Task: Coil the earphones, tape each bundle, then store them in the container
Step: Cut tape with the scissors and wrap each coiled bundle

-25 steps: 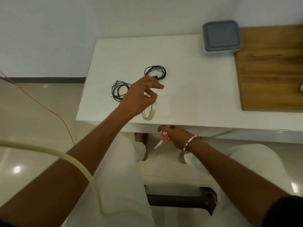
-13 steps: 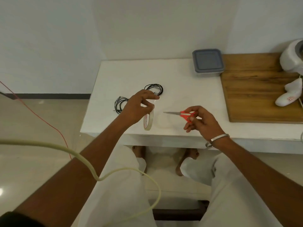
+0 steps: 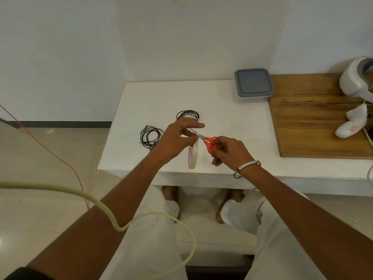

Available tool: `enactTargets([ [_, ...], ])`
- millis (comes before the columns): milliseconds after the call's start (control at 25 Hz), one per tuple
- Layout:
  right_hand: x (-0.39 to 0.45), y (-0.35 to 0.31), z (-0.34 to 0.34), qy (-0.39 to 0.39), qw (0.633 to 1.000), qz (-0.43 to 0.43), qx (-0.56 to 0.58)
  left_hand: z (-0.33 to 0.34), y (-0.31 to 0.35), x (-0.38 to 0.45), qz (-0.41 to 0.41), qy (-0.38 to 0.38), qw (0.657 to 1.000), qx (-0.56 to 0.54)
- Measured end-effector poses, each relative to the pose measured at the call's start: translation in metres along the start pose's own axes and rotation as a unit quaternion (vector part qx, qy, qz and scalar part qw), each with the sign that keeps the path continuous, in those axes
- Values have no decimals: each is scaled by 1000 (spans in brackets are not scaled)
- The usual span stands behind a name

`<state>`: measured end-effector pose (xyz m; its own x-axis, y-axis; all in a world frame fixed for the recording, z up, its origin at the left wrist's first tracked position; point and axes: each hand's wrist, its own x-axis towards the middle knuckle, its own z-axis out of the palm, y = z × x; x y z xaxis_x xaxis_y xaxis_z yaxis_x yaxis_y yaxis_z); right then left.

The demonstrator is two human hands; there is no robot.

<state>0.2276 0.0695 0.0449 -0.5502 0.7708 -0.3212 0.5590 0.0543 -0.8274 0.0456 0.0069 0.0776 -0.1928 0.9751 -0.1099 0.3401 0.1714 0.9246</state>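
Note:
Two coiled black earphones lie on the white table (image 3: 222, 118): one bundle (image 3: 151, 136) at the left, the other (image 3: 187, 114) behind my left hand. My left hand (image 3: 177, 138) holds a roll of pale tape (image 3: 192, 156) above the table's front part, with a strip pinched between its fingers. My right hand (image 3: 228, 151) grips red-handled scissors (image 3: 210, 141), whose blades reach the pulled strip by my left fingers. A grey-lidded container (image 3: 253, 84) stands shut at the table's back right.
A wooden board (image 3: 314, 126) covers the table's right side and bears white devices (image 3: 355, 123). A pale cable (image 3: 113, 215) crosses my left forearm, and a red wire (image 3: 50, 152) runs over the floor at the left. My knees and feet are under the table's front edge.
My right hand has brought the scissors from below the table edge up to the tape at my left hand. My left hand kept hold of the roll.

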Motion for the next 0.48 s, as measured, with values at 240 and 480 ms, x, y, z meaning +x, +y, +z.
enactTargets([
  [240, -3, 0, -39, -173, 969, 24, -175, -13, 9, 2, -7, -31, 999, -5],
  [480, -5, -21, -61, -310, 922, 62, -226, -14, 25, -3, 15, -114, 993, 9],
])
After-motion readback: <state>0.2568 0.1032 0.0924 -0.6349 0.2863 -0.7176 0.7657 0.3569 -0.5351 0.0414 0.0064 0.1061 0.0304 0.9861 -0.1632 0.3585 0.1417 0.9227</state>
